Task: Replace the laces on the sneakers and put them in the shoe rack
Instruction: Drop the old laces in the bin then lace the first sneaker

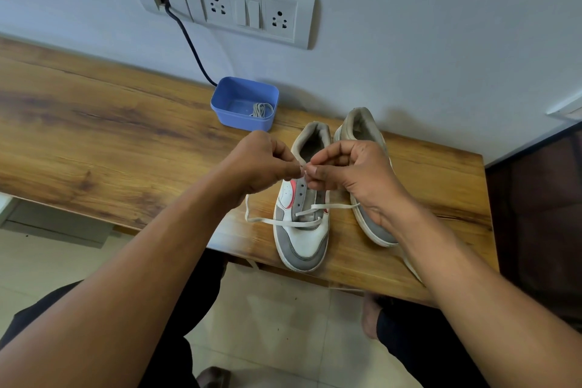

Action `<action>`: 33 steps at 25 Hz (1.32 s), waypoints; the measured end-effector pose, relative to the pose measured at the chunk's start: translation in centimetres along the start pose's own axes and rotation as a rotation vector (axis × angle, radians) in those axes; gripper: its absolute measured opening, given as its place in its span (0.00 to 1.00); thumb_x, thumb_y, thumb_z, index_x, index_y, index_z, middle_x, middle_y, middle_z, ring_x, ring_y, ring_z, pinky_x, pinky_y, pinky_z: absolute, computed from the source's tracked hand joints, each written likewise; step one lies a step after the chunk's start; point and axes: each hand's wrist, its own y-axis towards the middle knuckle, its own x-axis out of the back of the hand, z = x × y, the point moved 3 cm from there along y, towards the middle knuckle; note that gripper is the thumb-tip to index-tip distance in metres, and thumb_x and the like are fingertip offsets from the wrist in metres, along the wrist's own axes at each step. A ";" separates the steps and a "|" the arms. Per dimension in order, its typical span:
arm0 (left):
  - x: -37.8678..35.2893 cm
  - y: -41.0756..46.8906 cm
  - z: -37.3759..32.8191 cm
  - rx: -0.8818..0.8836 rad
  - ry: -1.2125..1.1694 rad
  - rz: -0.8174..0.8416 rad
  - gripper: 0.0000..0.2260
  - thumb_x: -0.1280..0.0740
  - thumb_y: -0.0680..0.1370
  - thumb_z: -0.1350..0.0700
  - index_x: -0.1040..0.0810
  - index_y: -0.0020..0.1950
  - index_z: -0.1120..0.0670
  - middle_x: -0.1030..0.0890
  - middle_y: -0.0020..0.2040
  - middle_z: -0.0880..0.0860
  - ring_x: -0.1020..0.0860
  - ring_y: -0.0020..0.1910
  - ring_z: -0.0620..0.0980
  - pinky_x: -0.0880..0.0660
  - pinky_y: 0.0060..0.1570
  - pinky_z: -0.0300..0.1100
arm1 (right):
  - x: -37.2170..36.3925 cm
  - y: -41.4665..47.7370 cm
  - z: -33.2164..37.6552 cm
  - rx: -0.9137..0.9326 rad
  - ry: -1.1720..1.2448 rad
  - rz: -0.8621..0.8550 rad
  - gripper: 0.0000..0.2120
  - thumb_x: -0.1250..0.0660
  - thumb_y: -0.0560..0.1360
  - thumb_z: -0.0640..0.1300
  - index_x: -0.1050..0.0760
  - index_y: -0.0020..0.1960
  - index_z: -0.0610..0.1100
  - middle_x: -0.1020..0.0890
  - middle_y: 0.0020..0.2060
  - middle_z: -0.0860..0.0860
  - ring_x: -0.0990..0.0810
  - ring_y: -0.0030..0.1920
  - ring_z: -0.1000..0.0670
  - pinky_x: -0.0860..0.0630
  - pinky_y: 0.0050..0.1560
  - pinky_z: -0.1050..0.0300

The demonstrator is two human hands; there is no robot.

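Soft, fairly bright daylight gives the wall (425, 41) a cool bluish cast. The sneakers (302, 239) throw faint, diffuse shadows rightward onto it. A pale sheen lies on the table (94, 142) near its front edge. The wide lens bows the table and socket plate (248, 12). The lace (283, 223) tip looks smeared, perhaps motion blur.

The counter (110, 123) is warm brown with dark wood-grain streaks. The tub (244, 98) is plain blue, and the coiled lace (261, 109) inside it is grey. The sneaker closer to the tub (302, 239) is white with grey panels, a pink-red stripe and a white lace (283, 223). The other sneaker (376, 231) shows grey and white. Above the tub are a white socket plate (248, 9) and a dark cable (189, 44).
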 end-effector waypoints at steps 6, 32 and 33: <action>-0.9 0.1 1.6 0.067 0.270 0.014 0.04 0.23 0.71 0.61 0.15 0.39 0.62 0.14 0.40 0.57 0.23 0.34 0.49 0.21 0.38 0.49 | -0.6 0.1 -1.2 0.121 -0.934 0.057 0.02 0.24 0.76 0.45 0.12 0.47 0.51 0.15 0.36 0.58 0.17 0.37 0.58 0.19 0.43 0.58; -5.4 -3.0 2.7 -0.156 0.497 -0.264 0.03 0.30 0.74 0.54 0.19 0.41 0.51 0.18 0.37 0.49 0.20 0.37 0.50 0.24 0.34 0.46 | -0.7 1.7 -2.6 -0.059 -0.764 0.221 0.07 0.22 0.74 0.38 0.15 0.42 0.49 0.18 0.27 0.56 0.20 0.28 0.61 0.27 0.33 0.65; -5.6 -3.3 2.7 -0.169 0.495 -0.278 0.03 0.30 0.75 0.54 0.19 0.42 0.51 0.18 0.38 0.50 0.19 0.38 0.51 0.22 0.35 0.48 | -0.7 1.7 -2.6 -0.059 -0.765 0.224 0.06 0.22 0.74 0.38 0.14 0.43 0.48 0.18 0.28 0.56 0.20 0.28 0.61 0.26 0.34 0.65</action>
